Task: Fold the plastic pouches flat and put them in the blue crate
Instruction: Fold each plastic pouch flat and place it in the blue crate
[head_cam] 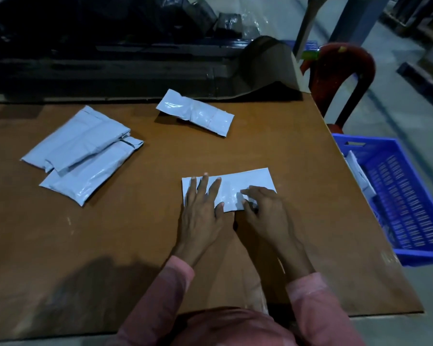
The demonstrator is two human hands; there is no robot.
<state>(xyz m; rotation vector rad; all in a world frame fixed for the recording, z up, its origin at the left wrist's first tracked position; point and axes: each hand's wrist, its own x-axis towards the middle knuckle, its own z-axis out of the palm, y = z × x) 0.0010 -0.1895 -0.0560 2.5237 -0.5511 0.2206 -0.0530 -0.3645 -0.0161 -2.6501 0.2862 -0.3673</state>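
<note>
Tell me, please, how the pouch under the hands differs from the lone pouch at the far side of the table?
The near pouch lies flat and smooth under the left hand and right hand; the far pouch is wrinkled, untouched, one end lifted. The near pouch lies nearly square to the person; the far pouch slants. Both are pale grey plastic on the brown table.

The left grip (200, 208) hides the left part of the pouch (238, 182), the right grip (263, 211) its near right corner. The right fingertips (246, 192) are blurred; pinching or pressing, I cannot tell. The picture's right edge cuts the blue crate (408, 196), and a white pouch (358, 173) inside shows only in part.
</note>
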